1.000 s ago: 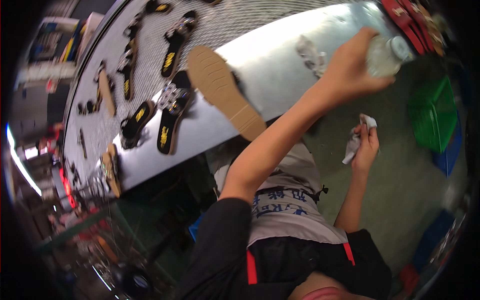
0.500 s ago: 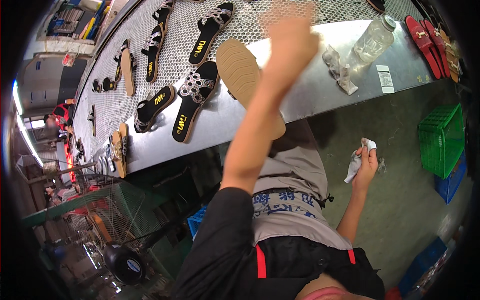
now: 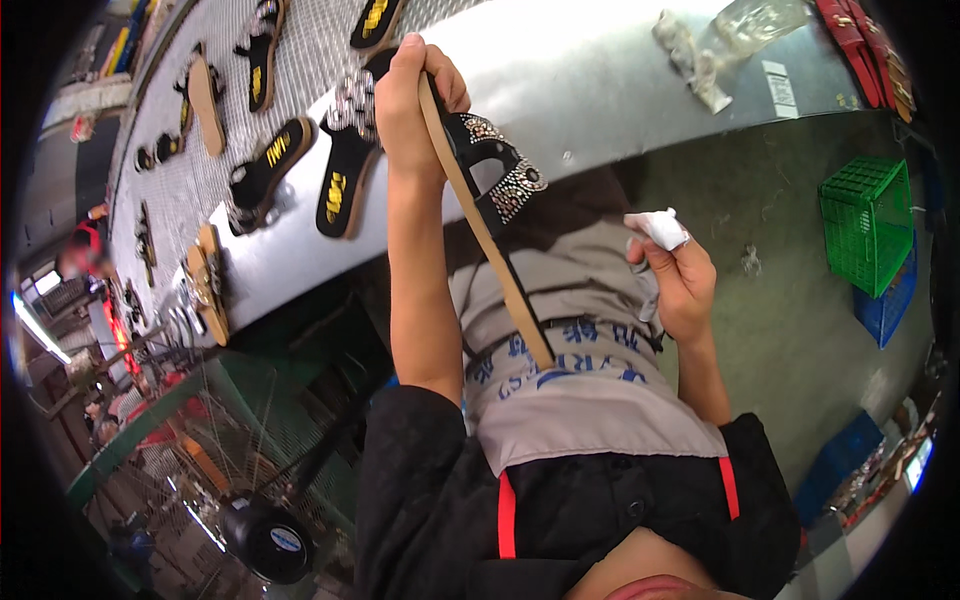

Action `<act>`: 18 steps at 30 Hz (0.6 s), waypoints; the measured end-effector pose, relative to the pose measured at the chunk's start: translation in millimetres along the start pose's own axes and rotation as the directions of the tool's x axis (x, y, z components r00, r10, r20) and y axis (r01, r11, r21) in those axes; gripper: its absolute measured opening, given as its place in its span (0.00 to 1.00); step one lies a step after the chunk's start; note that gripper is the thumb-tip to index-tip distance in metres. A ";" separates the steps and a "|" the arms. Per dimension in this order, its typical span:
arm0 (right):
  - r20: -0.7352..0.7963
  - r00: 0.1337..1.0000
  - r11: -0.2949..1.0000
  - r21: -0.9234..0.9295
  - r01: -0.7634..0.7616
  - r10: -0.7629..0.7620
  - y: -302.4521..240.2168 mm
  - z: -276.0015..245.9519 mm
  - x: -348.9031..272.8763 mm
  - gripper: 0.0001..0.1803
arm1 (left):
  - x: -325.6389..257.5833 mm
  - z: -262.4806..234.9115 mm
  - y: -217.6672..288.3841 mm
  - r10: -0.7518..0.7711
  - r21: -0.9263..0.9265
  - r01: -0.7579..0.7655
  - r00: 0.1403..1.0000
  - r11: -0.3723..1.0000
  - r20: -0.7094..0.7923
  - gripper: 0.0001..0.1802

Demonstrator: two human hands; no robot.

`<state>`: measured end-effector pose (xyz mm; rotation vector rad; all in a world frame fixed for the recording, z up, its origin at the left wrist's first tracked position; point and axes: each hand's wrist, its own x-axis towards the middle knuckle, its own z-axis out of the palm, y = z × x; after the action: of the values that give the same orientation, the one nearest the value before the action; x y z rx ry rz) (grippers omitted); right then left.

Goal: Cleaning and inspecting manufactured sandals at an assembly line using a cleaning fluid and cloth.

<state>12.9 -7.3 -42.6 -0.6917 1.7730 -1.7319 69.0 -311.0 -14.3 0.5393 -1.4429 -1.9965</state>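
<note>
My left hand is closed around the toe end of a sandal with a tan sole and a black strap set with shiny stones. I see the sandal edge-on, and its heel reaches down to my waist. My right hand hangs beside my hip and pinches a small white cloth. Behind the sandal lies the metal table edge.
Several black and yellow sandals lie on the mesh belt. A clear bottle, a crumpled rag and red sandals sit on the table. A green basket stands over a blue crate; a fan is lower left.
My left hand left the clear bottle, swung left to the tan-soled sandal, grasped it and lifted it off the table toward my body. My right hand kept holding the cloth.
</note>
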 end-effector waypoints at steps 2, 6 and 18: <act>0.201 0.975 0.990 -0.084 0.112 -0.093 -14.5 14.0 -3.1 0.12 | -24.0 -4.9 -5.6 -0.016 -0.158 0.006 0.998 0.987 -0.063 0.26; 0.433 0.842 0.887 -0.175 0.428 -0.321 -19.4 36.8 1.3 0.16 | -57.4 -23.2 -19.6 0.016 -0.287 -0.045 0.995 0.957 -0.100 0.26; 0.615 0.624 0.684 -0.182 0.707 -0.482 -41.2 77.5 24.7 0.29 | -85.0 -53.3 -31.1 0.043 -0.308 -0.101 0.981 0.946 -0.191 0.26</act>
<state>49.1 -81.1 -3.0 -1.9614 1.5813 -1.3028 157.8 -283.3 -63.1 0.5040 -0.9928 -2.0096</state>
